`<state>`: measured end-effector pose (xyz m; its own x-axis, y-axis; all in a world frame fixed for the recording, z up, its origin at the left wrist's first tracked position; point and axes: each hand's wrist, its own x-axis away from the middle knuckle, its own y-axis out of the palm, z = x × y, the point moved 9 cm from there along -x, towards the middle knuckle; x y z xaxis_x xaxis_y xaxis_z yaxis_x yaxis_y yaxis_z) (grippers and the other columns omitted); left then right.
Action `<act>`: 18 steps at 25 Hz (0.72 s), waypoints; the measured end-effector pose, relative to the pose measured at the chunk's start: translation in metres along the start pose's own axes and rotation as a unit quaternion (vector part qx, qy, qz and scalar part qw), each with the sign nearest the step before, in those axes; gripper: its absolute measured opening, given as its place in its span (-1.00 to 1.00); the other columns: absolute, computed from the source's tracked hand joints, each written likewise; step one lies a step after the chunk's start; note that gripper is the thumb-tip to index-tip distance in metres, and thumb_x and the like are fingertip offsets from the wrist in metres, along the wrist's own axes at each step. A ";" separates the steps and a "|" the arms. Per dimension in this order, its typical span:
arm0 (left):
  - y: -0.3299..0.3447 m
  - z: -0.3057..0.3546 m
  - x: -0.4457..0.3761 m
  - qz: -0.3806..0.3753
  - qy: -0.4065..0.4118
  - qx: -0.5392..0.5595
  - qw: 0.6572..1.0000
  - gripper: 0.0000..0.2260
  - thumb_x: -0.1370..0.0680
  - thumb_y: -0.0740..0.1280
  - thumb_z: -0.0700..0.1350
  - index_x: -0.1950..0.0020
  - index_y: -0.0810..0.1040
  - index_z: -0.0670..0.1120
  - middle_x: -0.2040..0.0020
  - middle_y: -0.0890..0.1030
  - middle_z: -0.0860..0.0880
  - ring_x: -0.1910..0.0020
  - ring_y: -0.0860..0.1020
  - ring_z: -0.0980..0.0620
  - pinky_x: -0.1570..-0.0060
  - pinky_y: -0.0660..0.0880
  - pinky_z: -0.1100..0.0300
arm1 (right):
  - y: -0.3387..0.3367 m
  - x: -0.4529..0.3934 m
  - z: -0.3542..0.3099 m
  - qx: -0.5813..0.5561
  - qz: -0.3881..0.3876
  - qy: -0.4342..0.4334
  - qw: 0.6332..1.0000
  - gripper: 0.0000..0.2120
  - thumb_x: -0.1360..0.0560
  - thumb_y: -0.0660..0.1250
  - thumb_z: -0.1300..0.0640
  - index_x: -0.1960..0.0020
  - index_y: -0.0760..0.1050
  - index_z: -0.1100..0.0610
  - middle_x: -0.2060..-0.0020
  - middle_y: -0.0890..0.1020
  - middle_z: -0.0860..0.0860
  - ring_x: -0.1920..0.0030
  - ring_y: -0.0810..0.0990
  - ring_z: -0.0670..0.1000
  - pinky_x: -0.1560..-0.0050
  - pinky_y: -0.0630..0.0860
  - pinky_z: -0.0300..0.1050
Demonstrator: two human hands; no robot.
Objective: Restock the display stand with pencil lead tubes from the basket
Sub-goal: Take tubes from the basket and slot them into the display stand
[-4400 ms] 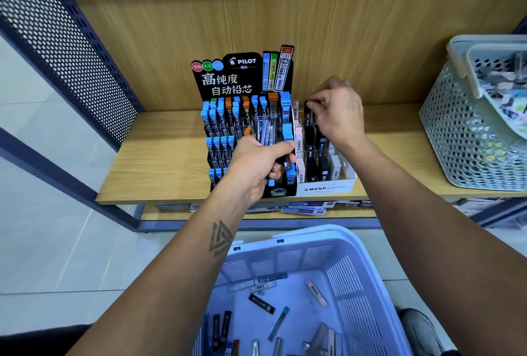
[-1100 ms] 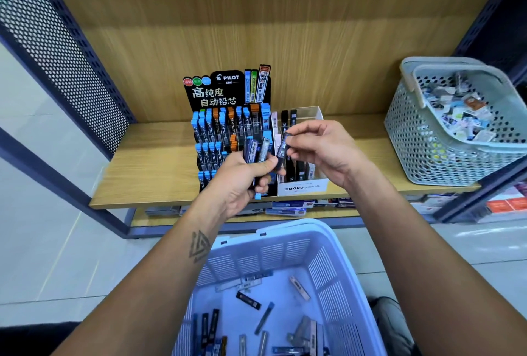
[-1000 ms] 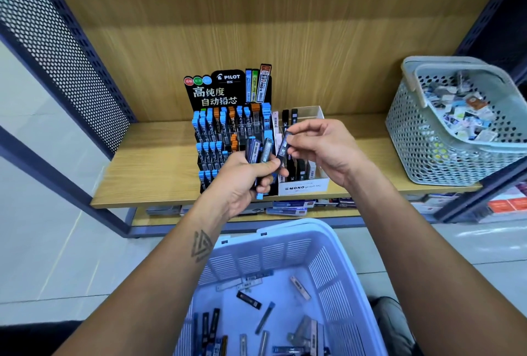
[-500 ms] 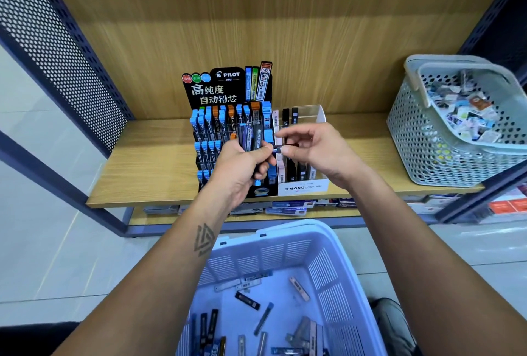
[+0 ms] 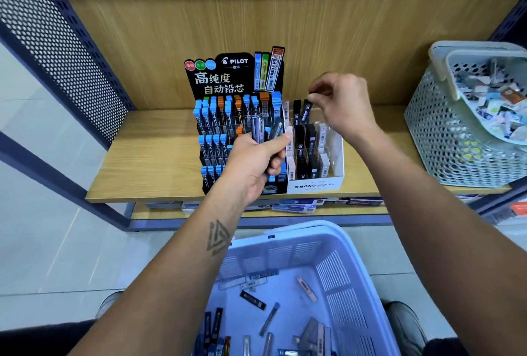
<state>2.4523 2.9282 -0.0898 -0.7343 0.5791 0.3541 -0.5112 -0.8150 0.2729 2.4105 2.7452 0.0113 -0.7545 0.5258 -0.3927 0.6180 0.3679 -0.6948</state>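
A black Pilot display stand (image 5: 228, 82) with blue- and orange-capped lead tubes stands on the wooden shelf (image 5: 148, 161). Beside it on the right is a clear Mono tray (image 5: 336, 153) holding black and white tubes. My left hand (image 5: 253, 164) grips a bunch of lead tubes (image 5: 261, 130) in front of the stand. My right hand (image 5: 339, 101) pinches one black lead tube (image 5: 306, 110) by its top end, upright over the tray's back row. The lavender basket (image 5: 336, 267) below holds several loose tubes.
A grey perforated basket (image 5: 445, 139) full of small packets sits at the shelf's right end. A perforated metal panel (image 5: 57, 42) bounds the shelf on the left. Flat packs lie on the lower shelf (image 5: 299, 206). Shoes show on the tiled floor.
My right hand has gone from the bunch in my left hand up and back to the Mono tray's rear row, carrying one black tube. My left hand stayed in front of the stand.
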 end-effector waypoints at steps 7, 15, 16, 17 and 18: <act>0.001 -0.008 0.003 -0.016 -0.039 0.056 0.998 -0.85 -0.63 0.30 -0.24 -0.13 0.53 -0.31 0.34 0.55 -0.15 0.46 0.35 0.04 0.44 0.21 0.21 | 0.002 -0.011 0.005 -0.035 0.034 -0.007 0.999 -0.89 -0.51 0.46 0.23 -0.04 0.68 0.15 0.12 0.69 -0.05 0.12 0.64 -0.15 0.03 0.50 -0.47; -0.008 -0.007 0.003 0.003 -0.030 0.061 0.998 -0.74 -0.63 0.37 -0.20 -0.20 0.54 -0.37 0.21 0.60 -0.17 0.43 0.40 0.04 0.47 0.28 0.24 | 0.037 -0.009 -0.002 0.063 -0.042 -0.057 0.995 -0.86 -0.55 0.41 0.23 -0.09 0.67 0.17 0.03 0.72 0.10 0.01 0.68 0.08 -0.14 0.60 0.03; -0.009 -0.007 0.002 0.008 -0.031 0.068 0.997 -0.70 -0.62 0.38 -0.20 -0.25 0.51 -0.38 0.18 0.62 -0.16 0.44 0.41 0.04 0.49 0.29 0.24 | 0.036 -0.010 -0.001 0.067 -0.039 -0.058 0.995 -0.86 -0.55 0.41 0.24 -0.09 0.67 0.17 0.02 0.72 0.10 0.00 0.68 0.09 -0.15 0.60 0.03; -0.009 -0.007 0.002 0.014 -0.031 0.074 0.997 -0.66 -0.61 0.40 -0.20 -0.29 0.48 -0.38 0.13 0.65 -0.15 0.44 0.41 0.04 0.49 0.31 0.24 | 0.036 -0.011 -0.001 0.068 -0.037 -0.060 0.995 -0.86 -0.55 0.40 0.25 -0.09 0.67 0.18 0.02 0.72 0.10 0.00 0.68 0.09 -0.15 0.59 0.03; -0.009 -0.006 0.003 0.018 -0.032 0.076 0.996 -0.64 -0.60 0.41 -0.20 -0.30 0.45 -0.36 0.06 0.69 -0.15 0.44 0.41 0.05 0.49 0.31 0.23 | 0.037 -0.011 0.000 0.068 -0.038 -0.063 0.995 -0.87 -0.55 0.40 0.26 -0.08 0.67 0.18 0.03 0.72 0.10 0.00 0.67 0.09 -0.14 0.59 0.02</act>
<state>2.4519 2.9372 -0.0970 -0.7183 0.5537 0.4212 -0.4082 -0.8257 0.3894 2.4413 2.7531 -0.0102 -0.8248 0.3967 -0.4029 0.5292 0.2906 -0.7972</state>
